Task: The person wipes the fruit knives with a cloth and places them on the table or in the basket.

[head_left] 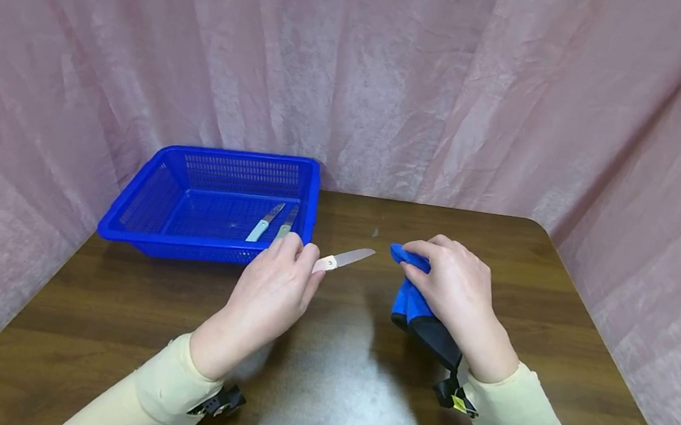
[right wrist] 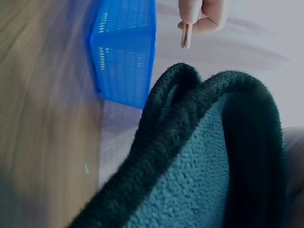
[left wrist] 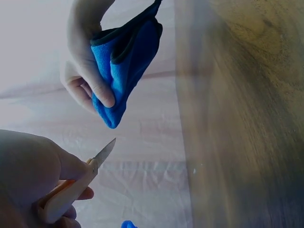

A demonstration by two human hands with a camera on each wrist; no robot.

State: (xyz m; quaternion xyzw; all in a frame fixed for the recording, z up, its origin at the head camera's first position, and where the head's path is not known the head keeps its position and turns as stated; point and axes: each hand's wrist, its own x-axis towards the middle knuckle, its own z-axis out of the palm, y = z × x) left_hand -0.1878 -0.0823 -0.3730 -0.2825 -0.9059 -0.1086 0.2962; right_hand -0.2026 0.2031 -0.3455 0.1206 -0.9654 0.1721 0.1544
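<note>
My left hand (head_left: 274, 295) grips a folding knife (left wrist: 69, 192) by its pale handle, the blade out and pointing right toward the cloth. In the left wrist view the fingers wrap the handle below the bare blade. Across from it, my right hand (head_left: 457, 282) pinches a folded blue cloth (head_left: 412, 298) with dark edging between thumb and fingers; its lower part hangs down. A gap separates the blade tip from the cloth. In the right wrist view the cloth (right wrist: 185, 166) fills the foreground and hides most of that hand.
A blue plastic basket (head_left: 159, 239) stands at the back left of the wooden table (head_left: 496, 255). Inside it lie a light-blue-handled knife (head_left: 262, 227) and a greenish-handled knife (head_left: 287, 221). Pink curtains (head_left: 390, 80) hang behind the table. A small pale speck (head_left: 375, 232) marks the tabletop.
</note>
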